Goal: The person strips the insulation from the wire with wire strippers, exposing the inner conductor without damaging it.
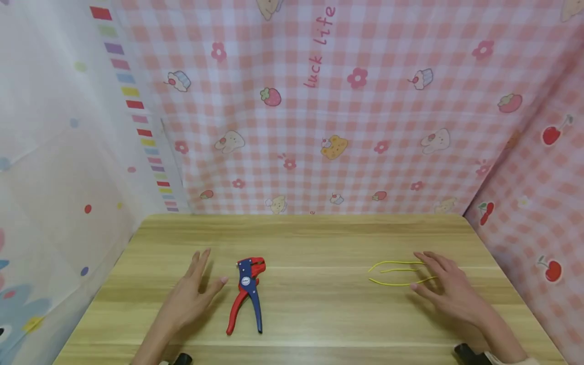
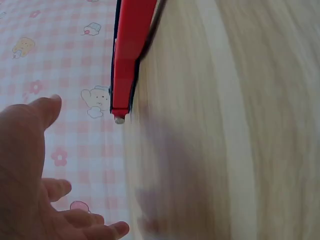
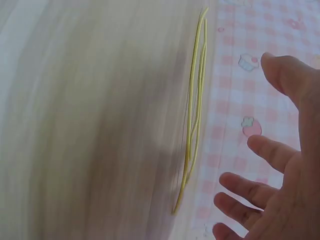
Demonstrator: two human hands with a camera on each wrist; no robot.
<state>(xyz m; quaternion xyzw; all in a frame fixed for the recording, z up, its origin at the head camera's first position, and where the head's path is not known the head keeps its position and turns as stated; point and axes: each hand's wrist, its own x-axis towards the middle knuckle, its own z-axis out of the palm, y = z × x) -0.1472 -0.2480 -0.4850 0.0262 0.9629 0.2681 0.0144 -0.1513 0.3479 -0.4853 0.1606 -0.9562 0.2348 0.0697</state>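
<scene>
A red and blue wire stripper (image 1: 246,282) lies on the table with its handles toward the person. To the left of it is my left hand (image 1: 191,296), its fingers spread and apart from the tool. The left wrist view shows the red side of the wire stripper (image 2: 131,47) beyond the thumb. Several thin yellow wires (image 1: 397,270) lie on the right part of the table. Over their right ends is my right hand (image 1: 449,289), fingers extended, holding nothing. In the right wrist view the yellow wires (image 3: 196,95) lie apart from the fingers.
The wooden table (image 1: 315,314) has rounded back corners. Behind it hangs a pink checked cloth (image 1: 292,126), with more printed cloth on the left (image 1: 68,152) and right sides. Dark straps (image 1: 470,353) sit at both wrists.
</scene>
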